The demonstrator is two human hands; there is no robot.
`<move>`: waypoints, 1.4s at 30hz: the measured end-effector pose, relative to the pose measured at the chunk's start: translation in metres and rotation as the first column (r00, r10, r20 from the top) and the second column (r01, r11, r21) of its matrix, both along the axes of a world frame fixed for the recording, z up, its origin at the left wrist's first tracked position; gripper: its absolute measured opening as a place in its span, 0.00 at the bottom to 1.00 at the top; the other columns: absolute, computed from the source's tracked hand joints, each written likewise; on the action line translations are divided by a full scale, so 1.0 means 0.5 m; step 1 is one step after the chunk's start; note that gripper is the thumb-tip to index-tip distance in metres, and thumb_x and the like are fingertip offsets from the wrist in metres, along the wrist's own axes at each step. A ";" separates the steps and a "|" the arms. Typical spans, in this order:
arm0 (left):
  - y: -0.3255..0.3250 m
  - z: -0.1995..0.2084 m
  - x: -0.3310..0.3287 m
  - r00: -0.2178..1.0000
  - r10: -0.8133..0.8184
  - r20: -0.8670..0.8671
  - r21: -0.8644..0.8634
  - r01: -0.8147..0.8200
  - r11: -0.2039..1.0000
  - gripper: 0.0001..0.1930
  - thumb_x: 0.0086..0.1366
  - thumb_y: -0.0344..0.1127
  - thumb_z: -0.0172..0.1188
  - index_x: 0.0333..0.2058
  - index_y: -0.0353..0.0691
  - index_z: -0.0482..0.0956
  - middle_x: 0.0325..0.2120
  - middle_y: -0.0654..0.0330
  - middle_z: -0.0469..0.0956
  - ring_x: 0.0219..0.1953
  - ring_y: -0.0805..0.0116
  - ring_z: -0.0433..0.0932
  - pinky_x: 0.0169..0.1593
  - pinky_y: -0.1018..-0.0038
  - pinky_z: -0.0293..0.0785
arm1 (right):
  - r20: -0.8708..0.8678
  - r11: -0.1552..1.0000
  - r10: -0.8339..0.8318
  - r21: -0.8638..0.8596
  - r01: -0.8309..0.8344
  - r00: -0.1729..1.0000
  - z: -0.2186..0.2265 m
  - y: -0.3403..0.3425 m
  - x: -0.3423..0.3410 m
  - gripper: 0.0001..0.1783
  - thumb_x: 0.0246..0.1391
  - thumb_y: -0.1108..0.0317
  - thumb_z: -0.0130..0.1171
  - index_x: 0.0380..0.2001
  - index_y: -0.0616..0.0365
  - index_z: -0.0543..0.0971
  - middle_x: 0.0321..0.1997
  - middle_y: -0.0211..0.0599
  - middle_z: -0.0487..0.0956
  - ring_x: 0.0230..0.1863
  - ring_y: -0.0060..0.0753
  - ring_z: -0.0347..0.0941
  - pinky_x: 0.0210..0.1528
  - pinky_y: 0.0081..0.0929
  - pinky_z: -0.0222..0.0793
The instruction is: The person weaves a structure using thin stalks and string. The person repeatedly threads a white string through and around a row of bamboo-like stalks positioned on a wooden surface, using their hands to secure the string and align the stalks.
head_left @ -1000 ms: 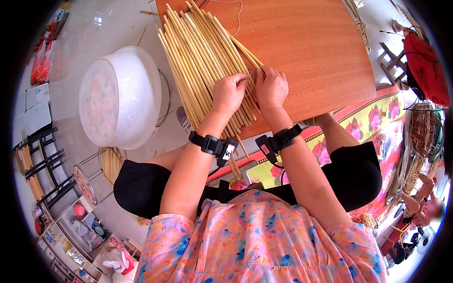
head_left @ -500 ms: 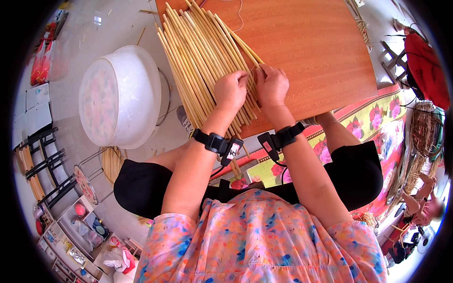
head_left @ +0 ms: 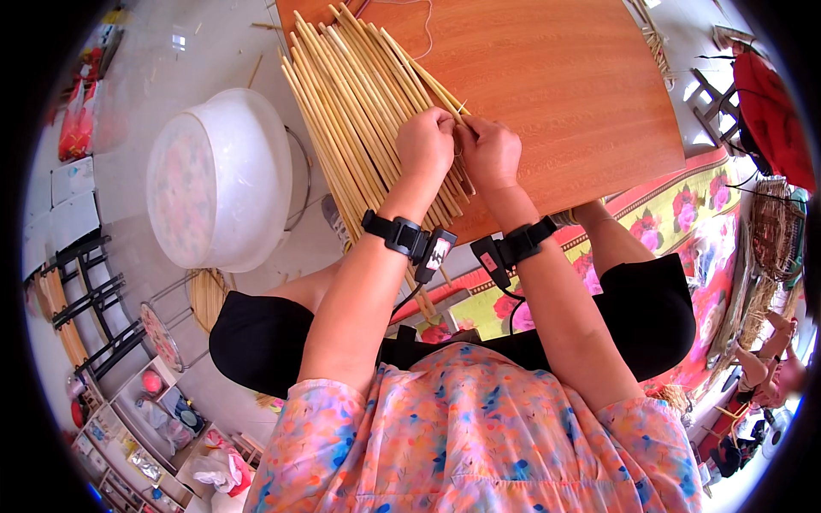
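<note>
Pale yellow stalks (head_left: 342, 111), straw or reed, lie side by side as a fan-like mat over the left part of the brown table. At the mat's right edge, my left hand (head_left: 426, 147) is closed, its fingertips curled against the stalks. What it pinches is hidden. My right hand (head_left: 492, 152) is closed beside it, thumb and forefinger pinching the end of the rightmost stalk (head_left: 434, 83), which slants away from the rest. The fingertips of both hands nearly touch. A thin pale tip pokes up by the right fingers, too small to name.
The brown wooden table (head_left: 564, 94) extends to the right, with a thin string (head_left: 428, 34) at its far side. A white translucent tub (head_left: 248, 179) stands left on a wire-legged stool. Flowered cloth (head_left: 676, 214) lies right. Another person (head_left: 761, 368) sits at far right.
My left hand has moved slightly up and right, closer to my right hand. My right hand has shifted a little up and left. The view has moved slightly.
</note>
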State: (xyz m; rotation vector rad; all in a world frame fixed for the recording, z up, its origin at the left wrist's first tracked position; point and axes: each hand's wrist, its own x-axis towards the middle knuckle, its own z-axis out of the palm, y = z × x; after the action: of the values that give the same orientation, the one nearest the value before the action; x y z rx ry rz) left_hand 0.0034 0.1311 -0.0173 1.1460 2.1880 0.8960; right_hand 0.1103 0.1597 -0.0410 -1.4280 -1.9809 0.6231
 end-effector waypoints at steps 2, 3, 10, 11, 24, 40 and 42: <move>0.010 -0.005 -0.002 0.998 0.031 0.056 -0.047 -0.029 0.998 0.09 0.60 0.35 0.60 0.30 0.34 0.82 0.23 0.48 0.81 0.27 0.56 0.81 0.32 0.68 0.75 | -0.014 1.000 0.001 -0.030 -0.001 1.000 0.011 0.001 -0.002 0.08 0.48 0.64 0.62 0.31 0.55 0.84 0.26 0.43 0.80 0.30 0.47 0.76 0.35 0.41 0.73; 0.015 -0.008 -0.007 0.998 0.020 0.066 -0.097 -0.013 0.995 0.11 0.61 0.37 0.59 0.30 0.33 0.82 0.24 0.47 0.80 0.28 0.55 0.81 0.33 0.67 0.75 | -0.028 1.000 -0.013 -0.018 0.012 1.000 0.010 -0.001 -0.004 0.08 0.48 0.64 0.62 0.30 0.55 0.84 0.26 0.43 0.80 0.31 0.47 0.76 0.35 0.41 0.73; 0.064 0.041 -0.006 0.993 -0.064 -0.104 -0.413 0.016 0.911 0.26 0.66 0.52 0.47 0.33 0.31 0.81 0.30 0.39 0.80 0.38 0.44 0.80 0.43 0.56 0.74 | -0.108 0.997 -0.059 0.052 0.065 0.992 -0.002 -0.014 -0.012 0.05 0.48 0.67 0.61 0.28 0.54 0.83 0.27 0.42 0.81 0.31 0.46 0.75 0.36 0.39 0.73; 0.067 0.052 0.000 0.992 -0.060 -0.109 -0.439 0.007 0.898 0.27 0.67 0.53 0.46 0.34 0.31 0.81 0.32 0.39 0.80 0.40 0.43 0.79 0.44 0.55 0.74 | -0.114 0.995 -0.061 0.066 0.069 0.992 -0.005 -0.013 -0.012 0.05 0.48 0.68 0.61 0.28 0.54 0.83 0.26 0.41 0.80 0.31 0.46 0.75 0.36 0.39 0.73; 0.071 0.058 0.033 0.982 0.159 -0.097 -0.362 -0.184 0.914 0.21 0.61 0.48 0.56 0.33 0.30 0.80 0.31 0.40 0.80 0.38 0.42 0.80 0.42 0.56 0.76 | -0.142 0.997 -0.039 0.053 0.047 0.989 0.011 -0.010 -0.018 0.04 0.44 0.70 0.58 0.23 0.54 0.81 0.24 0.38 0.80 0.28 0.44 0.73 0.33 0.37 0.71; 0.083 0.081 -0.025 0.874 -0.174 -0.454 -0.240 0.068 0.968 0.08 0.62 0.34 0.55 0.34 0.35 0.76 0.31 0.47 0.79 0.37 0.51 0.80 0.38 0.57 0.76 | -0.098 0.994 -0.062 0.085 0.070 0.993 -0.004 -0.006 -0.024 0.04 0.47 0.69 0.61 0.27 0.54 0.83 0.26 0.38 0.80 0.31 0.45 0.73 0.37 0.38 0.71; 0.069 0.062 -0.043 0.823 -0.305 -0.480 -0.125 0.280 0.952 0.07 0.61 0.36 0.57 0.32 0.38 0.78 0.30 0.51 0.77 0.36 0.51 0.80 0.38 0.58 0.76 | -0.079 0.996 -0.056 0.066 0.061 0.995 -0.001 -0.011 -0.026 0.04 0.47 0.68 0.62 0.28 0.54 0.83 0.27 0.39 0.80 0.32 0.45 0.74 0.38 0.38 0.72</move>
State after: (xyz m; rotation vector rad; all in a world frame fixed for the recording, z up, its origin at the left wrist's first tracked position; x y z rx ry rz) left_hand -0.0183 0.1655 0.0137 1.7876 2.2997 0.4388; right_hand 0.0972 0.1542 -0.0413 -1.3949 -1.8760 0.5704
